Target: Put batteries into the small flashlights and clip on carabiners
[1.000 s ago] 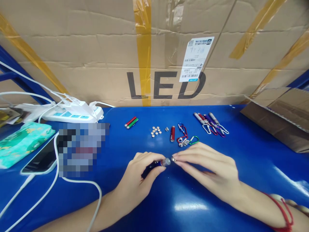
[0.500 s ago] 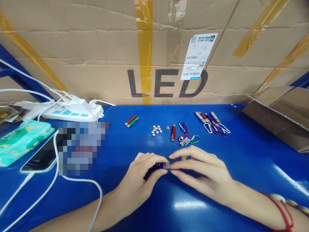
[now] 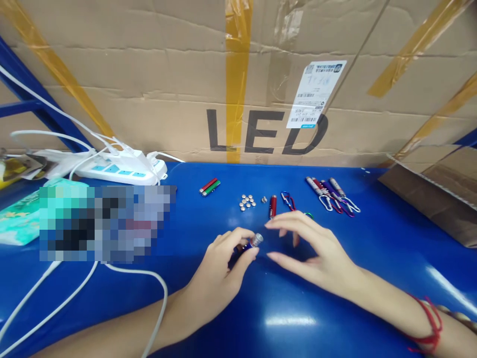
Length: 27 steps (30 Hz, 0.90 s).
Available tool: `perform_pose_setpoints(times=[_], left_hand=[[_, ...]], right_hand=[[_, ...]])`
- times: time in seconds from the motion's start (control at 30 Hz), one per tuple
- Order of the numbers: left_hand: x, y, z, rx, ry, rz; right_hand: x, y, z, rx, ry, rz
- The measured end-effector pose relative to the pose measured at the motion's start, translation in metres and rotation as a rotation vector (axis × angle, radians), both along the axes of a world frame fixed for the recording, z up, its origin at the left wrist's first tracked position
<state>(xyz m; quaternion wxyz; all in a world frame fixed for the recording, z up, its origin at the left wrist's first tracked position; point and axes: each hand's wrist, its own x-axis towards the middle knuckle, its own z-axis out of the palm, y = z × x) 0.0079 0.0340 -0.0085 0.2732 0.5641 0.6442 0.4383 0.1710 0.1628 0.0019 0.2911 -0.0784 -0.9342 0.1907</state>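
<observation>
My left hand is closed around a small dark blue flashlight, whose silver end points up and to the right. My right hand is apart from it, thumb and fingers spread with nothing between them. Just beyond the right fingertips lies a red flashlight body. Several button cells sit in a cluster to its left, with a small silver part between. A blue and red carabiner rests to the right; a green carabiner is partly hidden behind my right hand.
Several finished-looking flashlights with carabiners lie at the back right, near an open cardboard box. Red and green tubes lie farther left. A white power strip, a green packet and white cables occupy the left side.
My right hand has drawn away from the blue flashlight's silver end and its fingers have spread. My left hand has tipped that end upward. The view has shifted slightly.
</observation>
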Motion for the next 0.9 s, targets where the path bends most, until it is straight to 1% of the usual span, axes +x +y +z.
perform_pose_setpoints(times=[0.03,0.1,0.17,0.23,0.37,0.43,0.53,0.7,0.8,0.9], left_hand=[[0.0,0.0,0.001,-0.013,-0.043,0.017],[-0.001,0.001,0.002,-0.032,-0.118,0.019],[-0.001,0.002,0.003,-0.035,-0.158,0.014],[-0.001,0.003,0.004,-0.03,-0.166,0.019],[-0.001,0.003,0.006,-0.018,-0.181,0.031],[-0.001,0.002,0.007,-0.007,-0.202,0.034],[-0.002,0.002,0.007,0.027,-0.211,0.025],[-0.003,0.001,0.006,0.063,-0.196,0.019],[-0.004,0.0,0.006,0.085,-0.14,0.02],[-0.005,-0.001,0.007,0.102,-0.105,0.032]], right_hand=[[-0.003,0.004,-0.001,0.05,-0.044,-0.036],[-0.011,0.013,-0.003,0.199,-0.144,-0.092],[-0.022,0.021,-0.005,0.318,-0.245,-0.104],[-0.035,0.027,-0.006,0.378,-0.294,-0.101],[-0.054,0.03,-0.006,0.429,-0.281,-0.047],[-0.056,0.03,-0.006,0.44,-0.251,-0.042],[-0.051,0.029,-0.006,0.417,-0.206,-0.047],[-0.033,0.03,-0.003,0.295,-0.241,-0.089],[-0.025,0.029,-0.002,0.223,-0.258,-0.099],[-0.019,0.026,-0.002,0.209,-0.261,-0.101]])
